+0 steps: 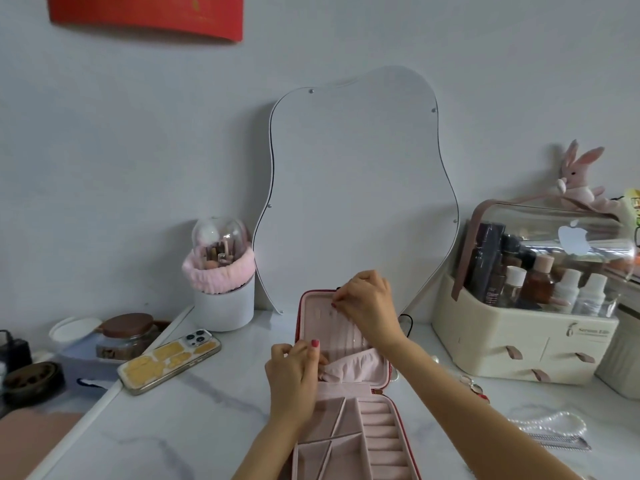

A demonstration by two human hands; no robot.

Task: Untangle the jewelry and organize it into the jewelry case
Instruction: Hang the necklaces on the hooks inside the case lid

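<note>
A pink-lined jewelry case (349, 441) with a red outer edge lies open on the marble table, its lid (318, 308) standing upright. My right hand (369, 303) pinches something small at the top of the lid's inside, by the hooks; the item is too small to make out. My left hand (294, 372) grips the elastic pocket (356, 367) at the bottom of the lid and pulls its left edge. A pearl necklace (554, 422) and a silver chain (561, 441) lie on the table at the right. A bracelet with red charms (476, 388) lies nearer the case.
A wavy mirror (363, 188) leans on the wall behind the case. A brush holder (223, 282) and a phone (169, 360) are at the left, with jars beyond. A cream cosmetics organiser (519, 341) with bottles stands at the right, a plush rabbit (578, 178) on top.
</note>
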